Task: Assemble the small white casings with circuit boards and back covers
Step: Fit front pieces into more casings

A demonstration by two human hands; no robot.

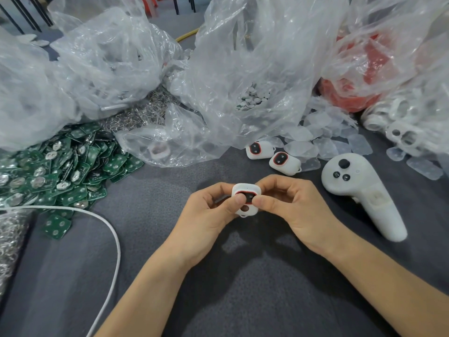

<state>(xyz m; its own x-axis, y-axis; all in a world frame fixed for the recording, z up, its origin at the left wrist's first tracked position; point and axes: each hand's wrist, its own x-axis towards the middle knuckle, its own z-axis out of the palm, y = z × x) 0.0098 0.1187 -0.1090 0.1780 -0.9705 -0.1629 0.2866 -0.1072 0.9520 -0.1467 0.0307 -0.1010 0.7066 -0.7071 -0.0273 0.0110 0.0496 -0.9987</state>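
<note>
A small white casing [246, 190] with a red-rimmed black face is held above the dark cloth at the centre. My left hand [209, 215] grips its left side, thumb pressing on the face. My right hand [289, 203] grips the right side, its thumb also on the face. Two assembled casings [261, 150] [285, 163] lie further back on the cloth. A heap of green circuit boards [63, 164] spreads at the left. Translucent back covers [323, 139] lie scattered at the right.
A white hand controller [362, 190] lies to the right of my hands. A white cable [114, 239] curves across the left. Crumpled clear plastic bags [243, 69] fill the back, one holding small white discs [252, 98], another with red parts [352, 93]. White casing shells [401, 132] pile at far right.
</note>
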